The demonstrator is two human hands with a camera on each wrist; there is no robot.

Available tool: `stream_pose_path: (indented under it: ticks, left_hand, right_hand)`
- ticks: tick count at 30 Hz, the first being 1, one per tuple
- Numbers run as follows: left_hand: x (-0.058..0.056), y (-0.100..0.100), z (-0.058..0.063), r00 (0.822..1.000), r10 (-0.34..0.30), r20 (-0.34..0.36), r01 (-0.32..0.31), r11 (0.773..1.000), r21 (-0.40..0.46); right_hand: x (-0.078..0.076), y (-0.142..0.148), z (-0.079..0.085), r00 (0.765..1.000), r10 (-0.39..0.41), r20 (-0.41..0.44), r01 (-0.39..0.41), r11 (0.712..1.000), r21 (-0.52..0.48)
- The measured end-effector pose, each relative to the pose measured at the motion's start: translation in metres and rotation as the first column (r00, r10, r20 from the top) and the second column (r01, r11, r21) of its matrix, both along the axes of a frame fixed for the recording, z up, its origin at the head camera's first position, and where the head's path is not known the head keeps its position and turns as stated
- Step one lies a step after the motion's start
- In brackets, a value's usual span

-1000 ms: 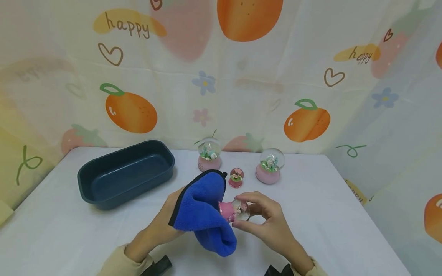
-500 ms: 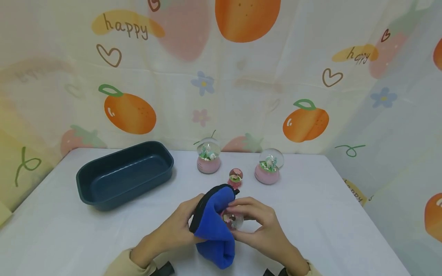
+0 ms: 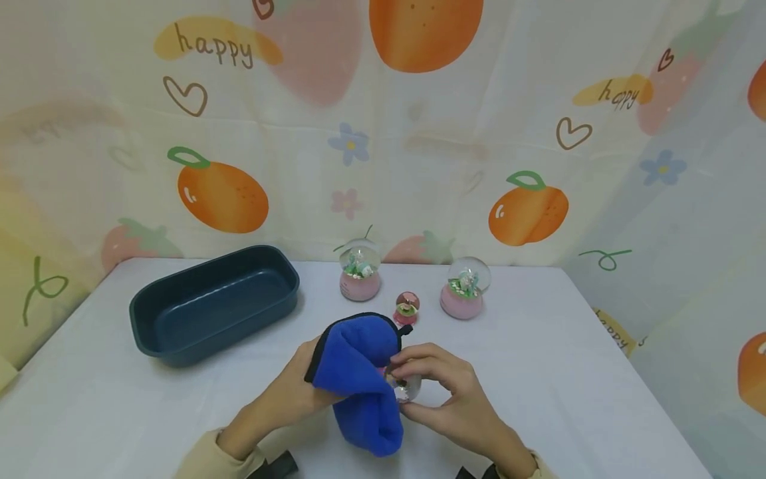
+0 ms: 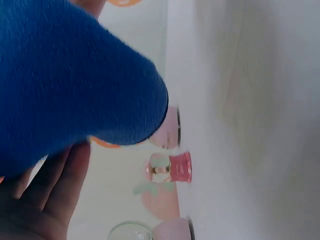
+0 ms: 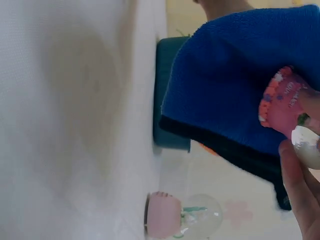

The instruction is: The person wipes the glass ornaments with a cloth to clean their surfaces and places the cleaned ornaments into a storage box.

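The right hand pinches the snow globe, base leftward into the cloth the left hand seemingly grips (half hidden from me).

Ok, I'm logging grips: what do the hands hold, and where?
Right hand: snow globe, by its clear ball end. Left hand: blue cloth, exact grip spot hidden.

Place looking like small curtained-off tabletop booth. Cream fabric backdrop, printed with oranges, strawberries, flowers and "happy", hanging behind far edge of white-covered table and running alongside its right and left edges; creases showing. Dark teal rounded rectangular tray sitting near far left corner; pair of pink-based clear-domed snow globes standing near far edge. Backdrop hiding wider room, leaving its type unclear.
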State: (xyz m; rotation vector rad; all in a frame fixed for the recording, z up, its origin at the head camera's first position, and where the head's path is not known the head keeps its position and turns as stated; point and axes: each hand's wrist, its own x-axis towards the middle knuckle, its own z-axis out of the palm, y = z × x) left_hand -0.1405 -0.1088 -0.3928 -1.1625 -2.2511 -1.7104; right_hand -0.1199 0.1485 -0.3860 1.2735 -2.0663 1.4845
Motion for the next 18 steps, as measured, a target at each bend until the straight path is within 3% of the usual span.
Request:
stream_pose_path:
  ticks: [3, 6, 9, 12, 16, 18]
  left_hand:
    - [0.001, -0.001, 0.001, 0.99, -0.032, 0.137, 0.041, 0.997, -0.061]
    - [0.001, 0.001, 0.0, 0.988, -0.061, 0.139, 0.074, 0.993, -0.093]
    - [-0.001, 0.003, -0.001, 0.995, -0.085, 0.045, 0.088, 0.992, -0.089]
    - [-0.001, 0.004, -0.001, 0.996, -0.067, -0.064, 0.062, 0.995, -0.079]
    - [0.002, 0.007, 0.0, 0.99, -0.017, -0.14, 0.011, 0.999, -0.045]
    - [0.003, 0.009, 0.001, 0.986, -0.003, -0.168, -0.002, 1.0, -0.026]
  right_hand:
    - [0.0, -0.001, 0.0, 1.0, -0.006, -0.02, 0.005, 0.999, -0.035]
    - [-0.001, -0.002, 0.0, 0.999, -0.01, -0.032, 0.008, 0.998, -0.061]
    - [-0.001, -0.002, 0.0, 1.0, -0.027, 0.004, 0.027, 0.998, -0.06]
    - [0.001, -0.002, 0.0, 0.994, -0.067, 0.09, 0.071, 0.997, -0.041]
    - [0.001, -0.003, 0.001, 0.979, -0.082, 0.189, 0.089, 0.996, -0.03]
    - [0.0, -0.002, 0.001, 0.975, -0.052, 0.214, 0.063, 0.997, -0.042]
